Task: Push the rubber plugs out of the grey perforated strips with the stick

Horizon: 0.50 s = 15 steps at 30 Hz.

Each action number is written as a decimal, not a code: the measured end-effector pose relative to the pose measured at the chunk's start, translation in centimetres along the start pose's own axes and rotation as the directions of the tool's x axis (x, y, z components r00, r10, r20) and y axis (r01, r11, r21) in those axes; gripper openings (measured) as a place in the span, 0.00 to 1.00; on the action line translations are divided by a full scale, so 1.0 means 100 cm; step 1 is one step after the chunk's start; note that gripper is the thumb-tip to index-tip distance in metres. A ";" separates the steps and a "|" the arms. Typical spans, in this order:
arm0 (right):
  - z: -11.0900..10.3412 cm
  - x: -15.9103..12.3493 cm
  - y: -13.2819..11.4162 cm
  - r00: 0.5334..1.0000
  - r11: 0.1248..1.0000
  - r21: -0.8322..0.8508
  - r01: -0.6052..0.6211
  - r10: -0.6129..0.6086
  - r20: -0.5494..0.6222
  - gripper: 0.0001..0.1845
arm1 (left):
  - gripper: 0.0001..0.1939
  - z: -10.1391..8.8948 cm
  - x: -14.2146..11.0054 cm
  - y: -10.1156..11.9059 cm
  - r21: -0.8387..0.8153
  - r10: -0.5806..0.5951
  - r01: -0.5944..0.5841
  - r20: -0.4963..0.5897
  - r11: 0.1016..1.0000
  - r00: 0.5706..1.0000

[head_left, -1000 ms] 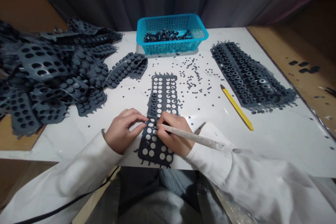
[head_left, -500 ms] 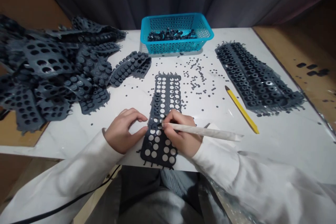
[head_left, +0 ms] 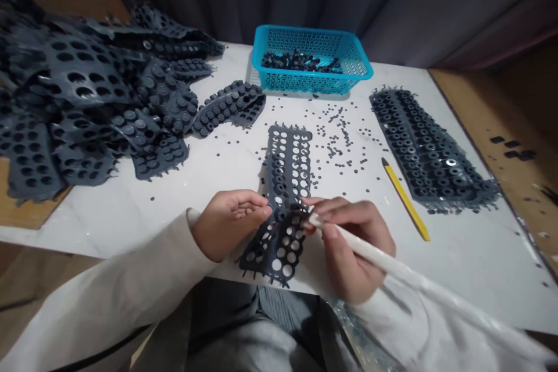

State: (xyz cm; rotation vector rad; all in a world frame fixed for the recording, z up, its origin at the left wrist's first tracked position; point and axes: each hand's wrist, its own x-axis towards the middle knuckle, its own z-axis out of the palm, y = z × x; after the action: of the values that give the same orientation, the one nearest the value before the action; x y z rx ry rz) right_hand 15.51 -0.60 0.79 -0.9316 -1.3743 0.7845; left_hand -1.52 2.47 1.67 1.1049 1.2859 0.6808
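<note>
A long dark rubber sheet (head_left: 285,186) full of round holes lies on the white table (head_left: 457,250), its near end lifted off the edge. My left hand (head_left: 229,222) has its palm turned up under that end and its fingers curl round the sheet's left side. My right hand (head_left: 353,244) grips a thin white stick tool (head_left: 370,256), with the tip at the sheet's right edge.
A heap of dark rubber sheets (head_left: 87,104) covers the left of the table. At the back stands a turquoise basket (head_left: 349,72) with small dark parts. A yellow pencil (head_left: 405,197) and another studded sheet (head_left: 431,148) lie on the right. Small dark dots are scattered between.
My left hand has turned palm up and lifted the near end of the sheet off the table. My right hand with the stick has shifted right. The view has swung left.
</note>
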 end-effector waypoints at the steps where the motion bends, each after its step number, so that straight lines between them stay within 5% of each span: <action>1: 0.000 -0.003 -0.004 0.999 0.999 -0.021 0.033 -0.033 0.005 0.06 | 0.13 0.003 0.000 0.001 -0.049 -0.013 0.013 0.005 0.999 1.000; 8: -0.014 -0.012 -0.007 0.995 0.971 -0.237 -0.044 0.064 0.077 0.13 | 0.12 0.014 0.003 0.004 -0.230 -0.039 0.044 0.026 0.972 0.999; 15: -0.014 -0.010 -0.001 0.970 0.935 -0.284 0.213 -0.167 0.178 0.16 | 0.09 0.020 0.002 -0.002 -0.131 0.095 -0.100 -0.042 0.986 0.995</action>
State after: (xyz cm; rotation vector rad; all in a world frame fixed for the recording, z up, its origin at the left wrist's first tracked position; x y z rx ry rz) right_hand 16.80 -1.66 0.47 -0.9686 -1.7241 0.5121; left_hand 0.38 2.10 1.26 1.0554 1.2045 0.8512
